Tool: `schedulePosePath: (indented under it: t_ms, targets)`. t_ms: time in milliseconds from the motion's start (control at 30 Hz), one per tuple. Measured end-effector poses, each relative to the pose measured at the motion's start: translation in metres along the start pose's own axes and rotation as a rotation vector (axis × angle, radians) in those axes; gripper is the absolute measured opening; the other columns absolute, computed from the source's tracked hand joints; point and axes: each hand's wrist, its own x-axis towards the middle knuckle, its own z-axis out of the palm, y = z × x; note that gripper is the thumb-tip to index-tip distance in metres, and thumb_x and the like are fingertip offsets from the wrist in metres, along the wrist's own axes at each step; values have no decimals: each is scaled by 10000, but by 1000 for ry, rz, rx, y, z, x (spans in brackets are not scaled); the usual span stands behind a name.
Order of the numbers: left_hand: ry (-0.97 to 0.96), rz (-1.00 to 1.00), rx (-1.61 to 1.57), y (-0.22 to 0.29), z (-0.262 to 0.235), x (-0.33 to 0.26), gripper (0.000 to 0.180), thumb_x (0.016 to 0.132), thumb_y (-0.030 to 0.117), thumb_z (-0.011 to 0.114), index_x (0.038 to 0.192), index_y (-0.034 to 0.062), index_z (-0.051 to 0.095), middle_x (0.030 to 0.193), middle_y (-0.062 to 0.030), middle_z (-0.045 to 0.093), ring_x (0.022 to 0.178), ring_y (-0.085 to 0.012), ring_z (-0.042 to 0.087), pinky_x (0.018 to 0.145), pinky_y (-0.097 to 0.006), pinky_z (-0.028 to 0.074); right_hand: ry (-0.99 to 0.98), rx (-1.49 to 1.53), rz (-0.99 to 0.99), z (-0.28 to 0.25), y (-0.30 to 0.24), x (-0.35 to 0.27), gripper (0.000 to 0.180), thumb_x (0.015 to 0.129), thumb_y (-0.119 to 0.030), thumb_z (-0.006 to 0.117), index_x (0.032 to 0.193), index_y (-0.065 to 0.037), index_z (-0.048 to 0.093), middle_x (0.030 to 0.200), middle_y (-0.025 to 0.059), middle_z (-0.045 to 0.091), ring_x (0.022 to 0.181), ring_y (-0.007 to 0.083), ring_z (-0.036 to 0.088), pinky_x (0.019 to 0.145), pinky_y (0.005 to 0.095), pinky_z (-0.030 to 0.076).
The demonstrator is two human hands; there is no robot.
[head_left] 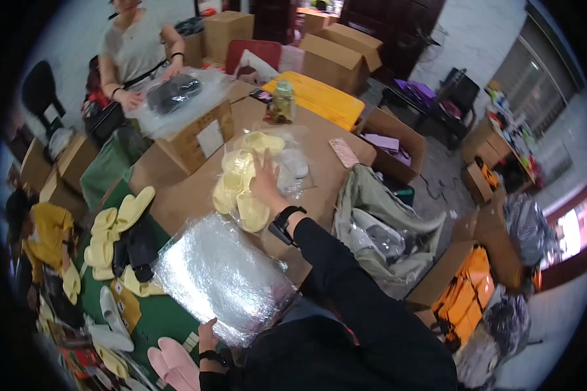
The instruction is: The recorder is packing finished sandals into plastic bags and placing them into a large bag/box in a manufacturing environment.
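Note:
My right hand (265, 182) reaches forward over the brown table (176, 195) and lies flat on a pile of pale yellow slippers (238, 186) wrapped in clear plastic bags. A black watch sits on that wrist. My left hand (208, 339), low and close to my body, holds the near edge of a stack of clear plastic bags (222, 274) lying on the table in front of me. A pair of pink slippers (173, 365) lies just left of that hand.
Loose yellow, white and black slippers (111, 241) cover the green surface at left. Across the table a person presses dark slippers in a bag (173, 94) onto a cardboard box (195, 133). A glass jar (282, 103), a phone (344, 153), cartons and sacks surround the table.

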Motion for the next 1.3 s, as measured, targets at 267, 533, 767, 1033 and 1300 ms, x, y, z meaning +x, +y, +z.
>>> schedulePosePath:
  t_ms: [267, 533, 767, 1033, 1300]
  targets:
    - [5, -301, -215, 37, 15, 10, 305, 764, 140, 686, 987, -28, 565, 748, -101, 526, 558, -194, 495, 435, -319, 392, -251, 51, 64, 35, 27, -199, 673, 774, -184, 583, 1352, -25, 277, 1362, 235, 302, 1234, 406, 309, 1018, 500, 251]
    - [-179, 190, 62, 16, 9, 3, 508, 739, 137, 672, 1200, 2, 509, 739, -105, 579, 614, -227, 540, 527, -346, 449, -651, -196, 221, 60, 55, -253, 742, 771, -388, 583, 1353, -29, 296, 1318, 207, 407, 1227, 411, 349, 1003, 513, 285]
    - [-89, -47, -199, 46, 40, -41, 505, 734, 88, 697, 1171, -68, 496, 940, -144, 620, 813, -226, 602, 710, -337, 492, -812, -180, 170, 52, 67, -240, 619, 717, -326, 620, 1235, -52, 419, 1145, 196, 541, 1044, 387, 517, 866, 498, 401]
    - [-53, -23, -471, 40, 83, -18, 433, 761, 185, 714, 1077, -74, 572, 997, -143, 619, 894, -205, 582, 780, -334, 464, -635, -235, -664, 59, 48, -221, 703, 717, -161, 614, 1351, -77, 324, 1381, 205, 311, 1105, 406, 450, 936, 497, 363]
    - [457, -110, 409, 42, 55, -80, 557, 720, 278, 710, 1177, 38, 502, 1161, -173, 508, 1088, -331, 490, 880, -473, 402, -1257, -322, -899, 79, 16, -236, 549, 756, -164, 567, 1290, -169, 438, 1318, 188, 379, 1010, 399, 500, 819, 459, 471]
